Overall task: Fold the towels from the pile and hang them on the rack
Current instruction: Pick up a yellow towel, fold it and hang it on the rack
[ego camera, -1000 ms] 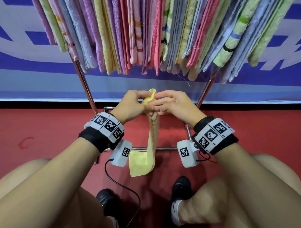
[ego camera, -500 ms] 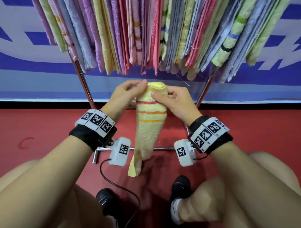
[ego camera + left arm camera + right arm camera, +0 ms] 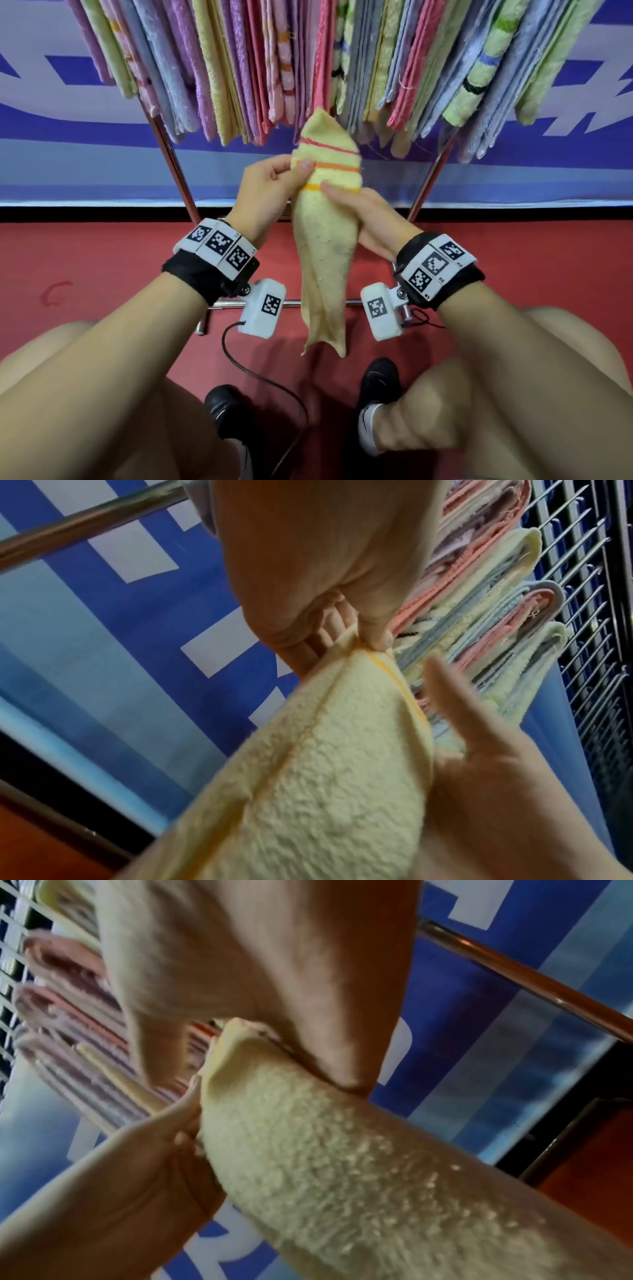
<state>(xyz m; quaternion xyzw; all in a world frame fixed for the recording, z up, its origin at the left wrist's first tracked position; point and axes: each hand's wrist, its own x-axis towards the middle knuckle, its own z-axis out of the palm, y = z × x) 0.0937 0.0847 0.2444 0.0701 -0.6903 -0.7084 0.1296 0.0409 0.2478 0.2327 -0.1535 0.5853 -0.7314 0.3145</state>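
A yellow towel (image 3: 325, 246) with red, orange and yellow stripes near its top stands upright between my hands, its lower end hanging down to the rack's bottom bar (image 3: 291, 303). My left hand (image 3: 298, 168) pinches the towel's left edge by the orange stripe. In the left wrist view the left hand (image 3: 371, 639) pinches the towel (image 3: 308, 777) at its hem. My right hand (image 3: 337, 197) holds the right side, thumb across the front at the yellow stripe. The towel's tip sits just under the hanging towels (image 3: 342, 61) on the rack. The right wrist view shows the towel (image 3: 342, 1150) blurred.
Slanted metal rack legs (image 3: 174, 171) (image 3: 428, 178) stand either side of my hands. Behind is a blue and white banner (image 3: 68, 137) over a red floor (image 3: 102, 257). A black cable (image 3: 267, 380), my shoes (image 3: 226, 411) and knees lie below. A wire grid (image 3: 582, 615) is above the towels.
The towel has turned from edge-on to striped face and risen toward the hanging towels. My left hand moved up with it; my right hand slid lower along its right side.
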